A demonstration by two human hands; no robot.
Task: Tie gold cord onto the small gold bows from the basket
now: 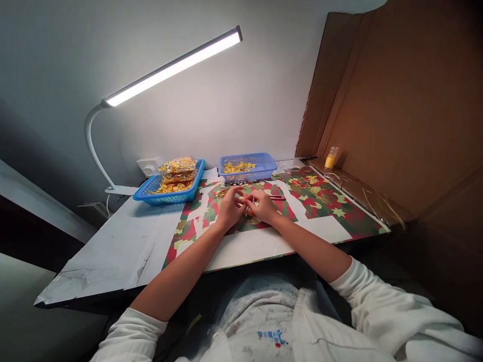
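Note:
My left hand (233,205) and my right hand (261,205) meet over the patterned part of the table. Fingers of both are pinched together around something small, too small and covered to name. A bit of orange-yellow (249,213) shows just below the fingertips. Beside my right hand lies a slim reddish tool (278,198), partly hidden by that hand. Behind my left hand are thin golden strips (221,193). Several small dark shiny pieces (241,183) sit in a row just beyond both hands.
A blue basket (166,200) holds yellow pieces and filled clear bags; a violet-blue basket (247,176) holds more yellow pieces. Yellow strands (315,188) lie at the right. A bottle of yellow stuff (331,158) stands by the cardboard wall (396,100). A lamp (173,68) hangs overhead.

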